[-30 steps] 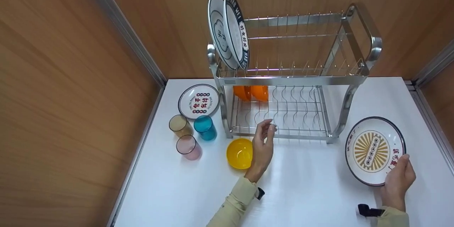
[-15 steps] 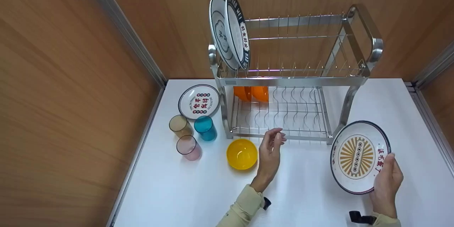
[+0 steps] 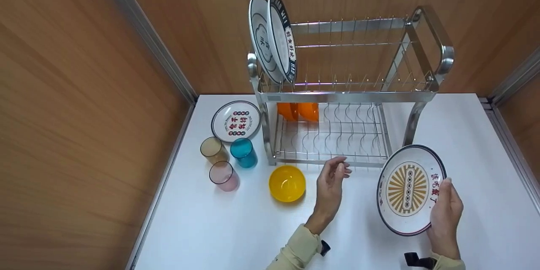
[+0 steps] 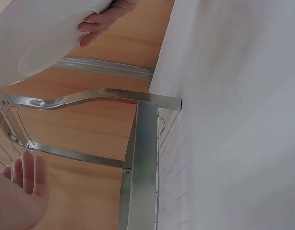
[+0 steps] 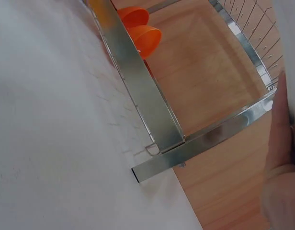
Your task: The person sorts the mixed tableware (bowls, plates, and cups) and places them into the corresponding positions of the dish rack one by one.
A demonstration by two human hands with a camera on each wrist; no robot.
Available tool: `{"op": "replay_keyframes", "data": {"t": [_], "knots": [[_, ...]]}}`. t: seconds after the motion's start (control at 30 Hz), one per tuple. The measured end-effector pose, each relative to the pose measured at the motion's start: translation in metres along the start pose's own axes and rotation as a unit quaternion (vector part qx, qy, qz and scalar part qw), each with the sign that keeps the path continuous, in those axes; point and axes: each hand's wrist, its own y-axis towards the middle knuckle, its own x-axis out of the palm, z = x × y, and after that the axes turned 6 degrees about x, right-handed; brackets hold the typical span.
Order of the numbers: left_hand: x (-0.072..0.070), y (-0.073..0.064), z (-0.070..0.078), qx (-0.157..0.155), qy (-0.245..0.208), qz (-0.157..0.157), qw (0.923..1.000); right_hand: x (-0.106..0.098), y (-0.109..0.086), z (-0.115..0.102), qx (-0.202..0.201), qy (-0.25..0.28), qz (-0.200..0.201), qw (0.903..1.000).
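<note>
In the head view my right hand [image 3: 446,215] grips the right rim of a white plate [image 3: 410,192], thumb on its face and the other fingers behind. The plate has a dark edge, a yellow sunburst and red characters, and it is tilted up, overlapping the rack's front right leg. The left wrist view shows its white underside [image 4: 39,36] with fingertips [image 4: 96,24] against it. My left hand [image 3: 330,190] holds nothing; its fingers are loosely bent near the front bar of the two-tier metal dish rack [image 3: 346,97]. A yellow bowl [image 3: 287,183] sits left of that hand.
Two white plates [image 3: 282,38] stand upright at the rack's upper left. Orange bowls [image 3: 309,112] sit on the lower tier's left. A small patterned plate [image 3: 236,121] lies left of the rack, near brown [image 3: 214,149], blue [image 3: 244,152] and pink [image 3: 224,176] cups. Wooden panels [image 3: 84,114] border the table.
My right hand has brought the plate leftward and tilted it more upright. My left hand has shifted right and slightly toward me, away from the yellow bowl. The rack and cups stay put.
</note>
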Motion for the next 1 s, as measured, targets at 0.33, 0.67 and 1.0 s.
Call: {"op": "replay_keyframes", "data": {"t": [0.33, 0.67, 1.0], "knots": [[0.011, -0.004, 0.003, 0.018, -0.023, -0.017, 0.9994, 0.021, -0.01, 0.009, -0.026, -0.026, -0.047, 0.9982], [0.019, -0.01, 0.011, -0.041, -0.024, -0.067, 0.9966, 0.037, -0.014, 0.016, -0.018, -0.021, -0.071, 0.9971], [0.02, -0.017, 0.018, -0.053, -0.067, -0.135, 0.9872, 0.044, -0.014, 0.018, -0.02, -0.042, -0.067, 0.9967]]}}
